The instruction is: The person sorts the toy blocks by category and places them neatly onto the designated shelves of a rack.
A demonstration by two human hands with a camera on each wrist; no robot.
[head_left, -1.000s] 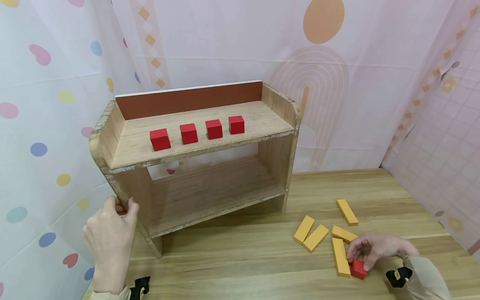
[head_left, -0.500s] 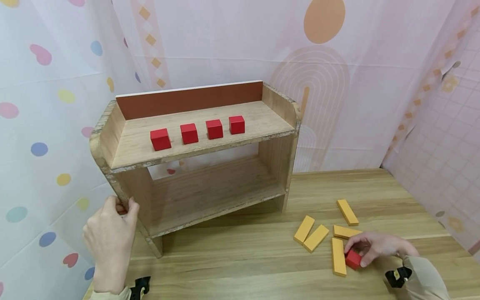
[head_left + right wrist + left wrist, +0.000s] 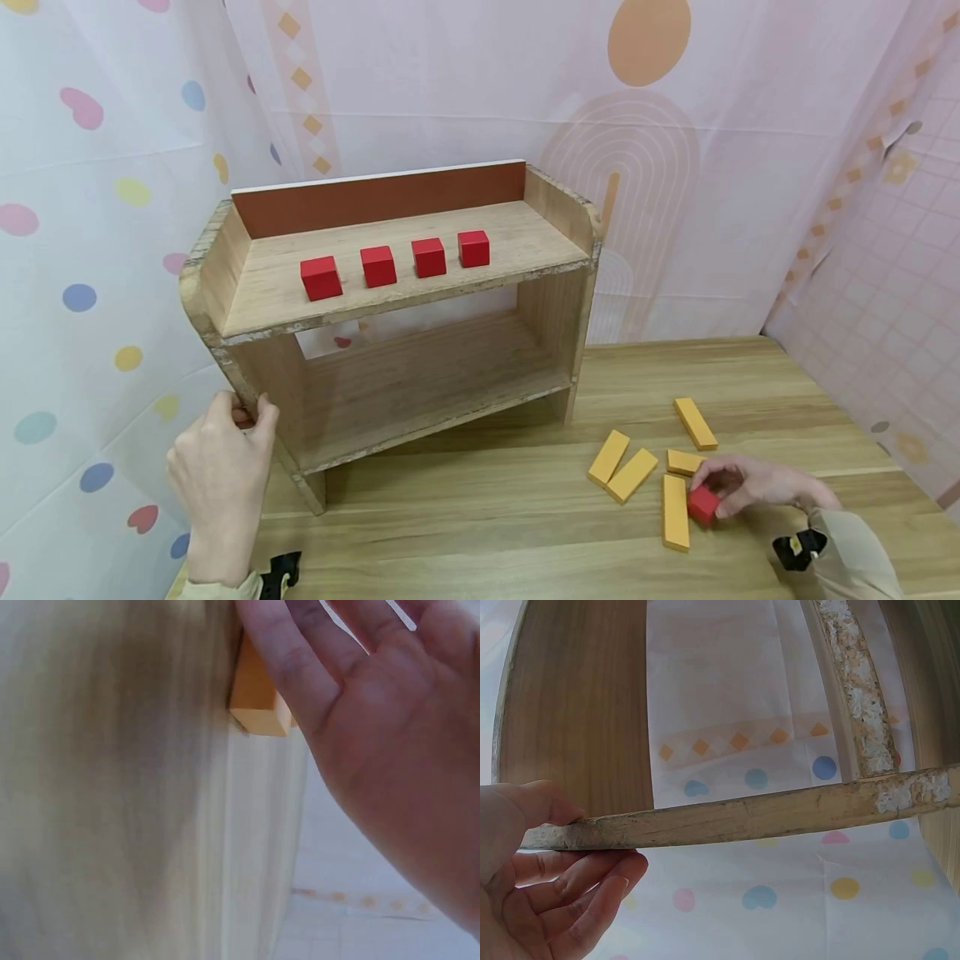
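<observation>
My left hand [image 3: 225,475] grips the front edge of the left side panel of a small two-tier wooden shelf [image 3: 420,450]. In the left wrist view the thumb lies on one face of that panel edge [image 3: 765,814] and the fingers on the other. Low at the right, my right hand [image 3: 757,485] pinches a red cube [image 3: 702,506] between thumb and fingers, close over the table. Right beside the cube lies a yellow block [image 3: 675,512]; another yellow block [image 3: 682,462] is partly hidden behind the fingers. The cube does not show in the right wrist view.
Several red cubes [image 3: 430,258] stand in a row on the shelf's upper board. More yellow blocks, one pair [image 3: 618,467] and a single yellow block [image 3: 695,423], lie on the wooden table [image 3: 487,542]. Patterned cloth [image 3: 465,83] hangs behind and at both sides.
My right hand has moved the red cube slightly away from me and to the left. The yellow blocks beside it have shifted a little. My left hand has stayed on the shelf.
</observation>
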